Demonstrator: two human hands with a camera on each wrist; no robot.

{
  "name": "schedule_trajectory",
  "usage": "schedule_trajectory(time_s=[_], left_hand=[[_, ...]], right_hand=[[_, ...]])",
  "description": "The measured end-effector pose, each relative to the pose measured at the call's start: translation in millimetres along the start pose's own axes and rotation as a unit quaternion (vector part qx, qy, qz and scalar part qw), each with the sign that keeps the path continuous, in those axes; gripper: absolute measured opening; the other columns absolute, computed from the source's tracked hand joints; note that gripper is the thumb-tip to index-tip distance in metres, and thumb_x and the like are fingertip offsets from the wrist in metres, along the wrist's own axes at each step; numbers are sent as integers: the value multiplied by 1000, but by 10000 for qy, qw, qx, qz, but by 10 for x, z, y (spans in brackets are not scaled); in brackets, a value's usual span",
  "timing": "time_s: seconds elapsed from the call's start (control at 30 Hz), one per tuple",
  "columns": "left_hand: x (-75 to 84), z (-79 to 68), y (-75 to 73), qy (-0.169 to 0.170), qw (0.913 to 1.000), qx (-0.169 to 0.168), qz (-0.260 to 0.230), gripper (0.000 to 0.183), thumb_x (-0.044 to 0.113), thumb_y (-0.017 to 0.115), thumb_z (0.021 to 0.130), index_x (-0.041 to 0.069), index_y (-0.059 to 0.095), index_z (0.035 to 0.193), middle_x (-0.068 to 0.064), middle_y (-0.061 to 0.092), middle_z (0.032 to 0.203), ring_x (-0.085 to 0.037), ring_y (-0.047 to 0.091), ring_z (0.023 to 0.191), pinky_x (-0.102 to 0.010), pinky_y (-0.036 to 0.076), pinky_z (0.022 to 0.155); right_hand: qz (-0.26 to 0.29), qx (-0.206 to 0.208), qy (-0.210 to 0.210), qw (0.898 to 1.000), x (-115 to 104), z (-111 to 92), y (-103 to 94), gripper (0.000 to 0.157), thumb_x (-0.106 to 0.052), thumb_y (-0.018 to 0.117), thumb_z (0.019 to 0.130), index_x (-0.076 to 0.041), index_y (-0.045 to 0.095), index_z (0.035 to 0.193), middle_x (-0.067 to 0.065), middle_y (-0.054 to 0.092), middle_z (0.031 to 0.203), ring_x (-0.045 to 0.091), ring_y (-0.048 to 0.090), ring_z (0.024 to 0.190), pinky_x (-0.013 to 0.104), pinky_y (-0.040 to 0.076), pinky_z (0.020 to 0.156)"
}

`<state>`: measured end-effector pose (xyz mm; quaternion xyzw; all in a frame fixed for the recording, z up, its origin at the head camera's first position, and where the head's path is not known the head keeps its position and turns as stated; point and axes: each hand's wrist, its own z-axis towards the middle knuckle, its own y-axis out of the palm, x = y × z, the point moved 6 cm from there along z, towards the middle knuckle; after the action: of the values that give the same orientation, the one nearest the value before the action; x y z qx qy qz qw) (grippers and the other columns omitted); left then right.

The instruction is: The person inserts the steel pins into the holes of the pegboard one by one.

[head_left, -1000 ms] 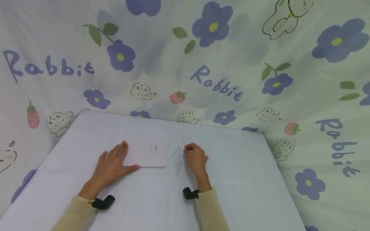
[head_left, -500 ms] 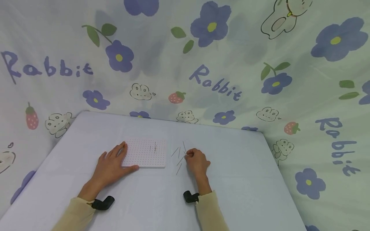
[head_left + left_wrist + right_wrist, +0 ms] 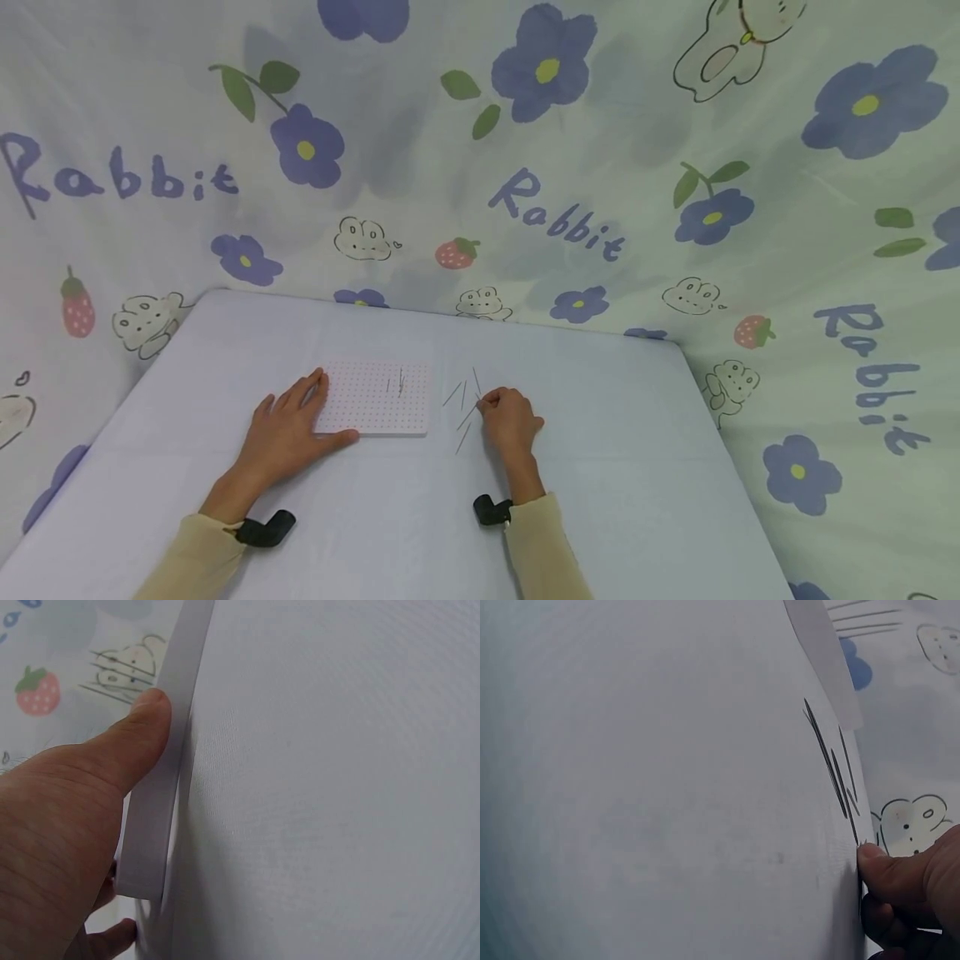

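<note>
A white board (image 3: 363, 417) dotted with rows of small holes lies on the table. Several thin dark needles (image 3: 401, 380) stand upright in its right half. My left hand (image 3: 281, 429) rests spread against the board, its fingers along the left edge and the thumb at the front edge; in the left wrist view the thumb (image 3: 142, 735) presses the board's side. Right of the board, several loose needles (image 3: 463, 395) lie scattered. My right hand (image 3: 512, 422) is among them, thumb and fingertips together on a needle; in the right wrist view the thumb (image 3: 892, 874) hides part of it.
A white cloth covers the table (image 3: 645, 467). Behind it and at the sides hangs a curtain (image 3: 420, 200) printed with flowers, rabbits and strawberries. Each wrist wears a black camera mount (image 3: 267, 528).
My right hand has drawn slightly back toward me from the farther needle, its fingertips now lower among the loose needles. The left hand stays on the board; the head view shifts a little.
</note>
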<state>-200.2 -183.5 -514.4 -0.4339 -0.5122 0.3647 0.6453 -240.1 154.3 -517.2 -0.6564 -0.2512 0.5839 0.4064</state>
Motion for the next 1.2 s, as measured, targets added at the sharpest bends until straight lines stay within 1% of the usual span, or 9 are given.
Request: schedule_trajectory(time_s=[0.23,0.4,0.67,0.93,1.2], left_hand=[[10,-13,2,21,10000,-9,22,115,77,62,81,-7,33,153,-24,28,161,-46,28,144,-75,19,108],[19,-19,-9,27,10000,20,5,115,77,62,81,-8,33,153,-24,29,160,-46,29,143,-75,19,107],[16,-14,-7,-6,10000,-16,39,116,79,61,80,-7,32,153,-24,28,160,-46,29,143,-75,19,108],[17,-9,-13,-30,10000,-40,51,116,79,61,80,-7,33,153,-23,28,161,-46,28,144,-75,18,108],[16,-12,-17,-24,10000,-53,10,117,80,60,80,-7,32,153,-24,28,161,-46,28,144,-75,18,108]], right_hand=[[-245,29,49,9997,-8,-12,17,16,-28,75,91,-18,76,80,-5,71,80,22,66,80,53,41,77],[-387,174,-19,9991,-33,-17,11,16,-26,75,91,-17,76,78,-2,73,82,25,67,82,56,43,79],[-526,273,-127,9982,-64,-24,4,15,-23,75,90,-15,77,77,1,74,83,28,68,82,57,43,78],[-523,180,-187,9983,-65,-6,4,16,-23,73,91,-16,77,77,1,73,87,28,68,84,59,44,79],[-341,80,-153,9993,-70,-12,-16,16,-22,71,92,-15,77,79,1,73,88,27,67,85,60,43,80]])
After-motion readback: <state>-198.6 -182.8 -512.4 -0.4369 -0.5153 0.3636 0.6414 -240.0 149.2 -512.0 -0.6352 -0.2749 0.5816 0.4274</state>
